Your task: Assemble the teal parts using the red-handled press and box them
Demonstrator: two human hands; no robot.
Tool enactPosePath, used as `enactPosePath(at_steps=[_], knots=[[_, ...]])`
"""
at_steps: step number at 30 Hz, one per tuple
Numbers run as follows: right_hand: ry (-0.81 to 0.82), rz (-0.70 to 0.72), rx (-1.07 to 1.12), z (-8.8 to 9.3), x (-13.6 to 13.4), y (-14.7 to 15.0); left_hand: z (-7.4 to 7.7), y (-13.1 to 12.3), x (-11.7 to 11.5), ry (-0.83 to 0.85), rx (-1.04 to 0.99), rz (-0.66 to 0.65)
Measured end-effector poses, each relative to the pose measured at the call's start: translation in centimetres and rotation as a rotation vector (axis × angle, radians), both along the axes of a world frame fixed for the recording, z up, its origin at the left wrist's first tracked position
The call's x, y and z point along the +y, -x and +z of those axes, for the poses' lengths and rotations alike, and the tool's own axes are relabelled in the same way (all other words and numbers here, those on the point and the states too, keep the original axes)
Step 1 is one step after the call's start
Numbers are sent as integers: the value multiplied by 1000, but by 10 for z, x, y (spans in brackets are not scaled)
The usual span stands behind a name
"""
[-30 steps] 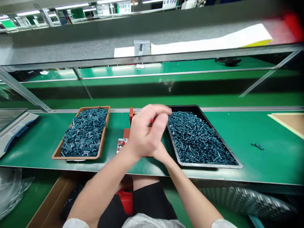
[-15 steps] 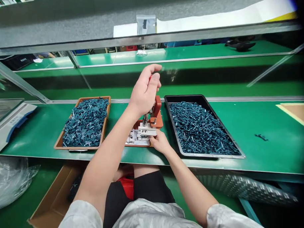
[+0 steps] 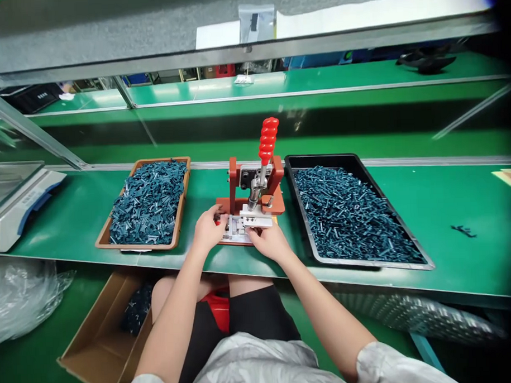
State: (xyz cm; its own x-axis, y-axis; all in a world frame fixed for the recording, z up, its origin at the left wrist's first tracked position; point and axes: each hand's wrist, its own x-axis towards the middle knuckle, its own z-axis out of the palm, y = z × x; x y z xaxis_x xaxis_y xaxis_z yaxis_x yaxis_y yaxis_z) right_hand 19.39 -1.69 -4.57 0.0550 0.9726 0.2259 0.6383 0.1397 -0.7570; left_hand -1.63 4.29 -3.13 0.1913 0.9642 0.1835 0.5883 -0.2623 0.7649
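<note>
A small red hand press [image 3: 256,200] stands on the green bench between two trays, its red-gripped lever [image 3: 268,139] raised upright. My left hand [image 3: 207,229] rests at the left side of the press's metal base plate [image 3: 238,228], fingers curled against it. My right hand [image 3: 270,242] pinches at the plate's right front. What the fingertips hold is hidden. A brown tray [image 3: 181,208] of several dark blue-grey plastic parts sits left of the press. A black tray [image 3: 299,229] of similar parts sits to its right.
A weighing scale [image 3: 13,203] stands at the bench's left end. An open cardboard box [image 3: 97,342] with some dark parts sits below the bench by my knees. Clear plastic wrap [image 3: 20,300] lies at lower left. One stray part [image 3: 463,230] lies on the bench at right.
My left hand has let go of the lever, which now stands upright, and has come down to the press's base plate. My right hand stays at the plate's right front.
</note>
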Motion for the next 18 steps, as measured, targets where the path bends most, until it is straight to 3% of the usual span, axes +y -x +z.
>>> enactPosePath(at_steps=[2, 6, 8, 13, 18], knots=[[2, 10, 25, 0, 1, -1, 0, -3, 6, 69, -162, 47], [19, -24, 74, -6, 4, -2, -1, 0, 11, 238, -789, 203], [30, -76, 72, -10, 5, -1, -4, 3, 11, 297, -954, 247], [-1, -69, 94, -16, 8, -2, -10, 1, 7, 206, -926, 299], [-93, 17, 104, -6, 15, -3, -12, -1, 11, 123, -867, 337]])
